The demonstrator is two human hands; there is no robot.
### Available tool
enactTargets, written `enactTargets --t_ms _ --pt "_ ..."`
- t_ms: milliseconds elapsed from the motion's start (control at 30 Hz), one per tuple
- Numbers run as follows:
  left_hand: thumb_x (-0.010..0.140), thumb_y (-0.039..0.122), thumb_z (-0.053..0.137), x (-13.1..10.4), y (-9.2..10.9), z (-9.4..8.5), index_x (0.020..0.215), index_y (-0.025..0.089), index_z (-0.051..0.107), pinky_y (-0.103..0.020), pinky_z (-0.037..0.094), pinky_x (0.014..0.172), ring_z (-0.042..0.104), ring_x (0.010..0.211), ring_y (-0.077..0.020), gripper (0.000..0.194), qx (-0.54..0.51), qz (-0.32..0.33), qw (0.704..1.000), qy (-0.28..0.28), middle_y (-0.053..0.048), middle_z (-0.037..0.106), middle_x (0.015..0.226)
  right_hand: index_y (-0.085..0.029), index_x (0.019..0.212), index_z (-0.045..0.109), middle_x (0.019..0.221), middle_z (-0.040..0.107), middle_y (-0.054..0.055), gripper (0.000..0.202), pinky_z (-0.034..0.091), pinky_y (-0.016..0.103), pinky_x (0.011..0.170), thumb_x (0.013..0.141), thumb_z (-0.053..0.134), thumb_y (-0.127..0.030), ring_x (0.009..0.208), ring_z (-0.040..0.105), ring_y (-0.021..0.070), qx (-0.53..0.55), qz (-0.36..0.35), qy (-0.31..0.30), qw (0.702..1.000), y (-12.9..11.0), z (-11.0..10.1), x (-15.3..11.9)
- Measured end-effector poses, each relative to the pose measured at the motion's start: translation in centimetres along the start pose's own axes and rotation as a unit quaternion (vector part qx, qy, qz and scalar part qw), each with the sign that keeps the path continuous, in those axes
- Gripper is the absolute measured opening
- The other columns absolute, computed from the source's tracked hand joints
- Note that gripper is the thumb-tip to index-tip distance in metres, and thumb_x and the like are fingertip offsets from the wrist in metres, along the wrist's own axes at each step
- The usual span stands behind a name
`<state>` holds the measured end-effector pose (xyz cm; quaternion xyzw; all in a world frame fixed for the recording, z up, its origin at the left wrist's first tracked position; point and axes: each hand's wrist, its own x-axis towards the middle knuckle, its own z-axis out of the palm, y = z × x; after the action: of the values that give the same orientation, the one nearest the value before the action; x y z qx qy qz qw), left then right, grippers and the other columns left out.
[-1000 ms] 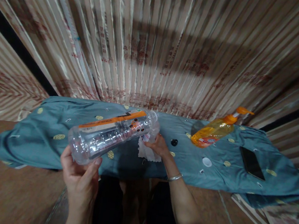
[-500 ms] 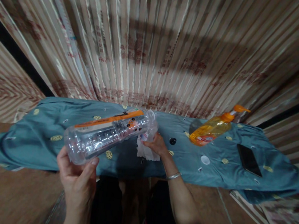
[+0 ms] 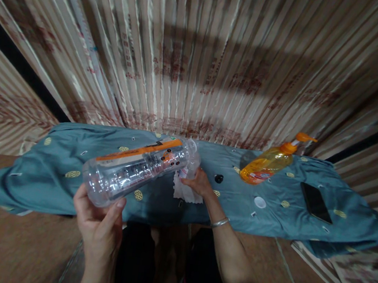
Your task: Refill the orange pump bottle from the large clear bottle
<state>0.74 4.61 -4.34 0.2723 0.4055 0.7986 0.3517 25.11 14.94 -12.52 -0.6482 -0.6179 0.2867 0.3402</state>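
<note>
A large clear plastic bottle (image 3: 136, 171) with an orange-and-white label is tilted above the cloth, its base low at left and its narrower end up at right. My left hand (image 3: 100, 218) is closed around the base, thumb in front. At the other end, my right hand (image 3: 198, 183) is closed with the thumb over a white tissue-like piece (image 3: 187, 192) with a wavy edge, just below the bottle's narrow end. The bottle partly hides its fingers, so I cannot tell whether they also touch the bottle.
On the teal patterned cloth (image 3: 152, 211) stand or lie a pump bottle (image 3: 266, 163) of orange liquid, a small black object (image 3: 218, 178), a white disc (image 3: 259, 202) and a dark phone (image 3: 316, 202). A striped curtain (image 3: 191, 67) hangs right behind the cloth-covered surface.
Almost nothing differs. The whole view has shifted very slightly, while both hands keep the same hold and the bottle keeps its tilt.
</note>
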Motion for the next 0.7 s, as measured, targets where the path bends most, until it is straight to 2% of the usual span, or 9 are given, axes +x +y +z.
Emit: enactTargets --t_ms 300,533,700 --pt "0.051 0.019 0.101 0.16 -0.06 -0.01 0.115 0.028 0.067 -0.020 0.052 0.080 0.061 0.092 -0.0118 0.073 0.008 0.005 1.000 -0.009 0.002 0.068 0.107 -0.023 0.109 0.073 0.114 0.081 0.006 0.040 0.059 0.039 0.094 0.071 0.086 -0.028 0.106 0.077 0.0292 0.006 0.005 -0.006 1.000 0.01 -0.09 -0.01" --pt "0.049 0.020 0.101 0.30 0.08 -0.01 0.116 0.028 0.066 -0.026 0.052 0.087 0.060 0.095 -0.0139 0.076 0.016 0.009 1.000 -0.006 0.002 0.068 0.110 -0.023 0.109 0.073 0.108 0.081 0.004 0.040 0.059 0.037 0.093 0.071 0.085 -0.027 0.103 0.077 0.0267 0.011 -0.007 -0.003 1.000 0.08 -0.07 -0.01" --pt "0.050 0.019 0.100 0.28 0.21 0.07 0.115 0.028 0.065 -0.025 0.051 0.088 0.060 0.095 -0.0135 0.075 0.020 0.007 1.000 -0.004 0.003 0.067 0.111 -0.022 0.112 0.072 0.112 0.081 0.007 0.042 0.058 0.037 0.095 0.073 0.086 -0.027 0.106 0.077 0.0282 0.009 0.004 -0.013 1.000 -0.03 -0.07 -0.06"
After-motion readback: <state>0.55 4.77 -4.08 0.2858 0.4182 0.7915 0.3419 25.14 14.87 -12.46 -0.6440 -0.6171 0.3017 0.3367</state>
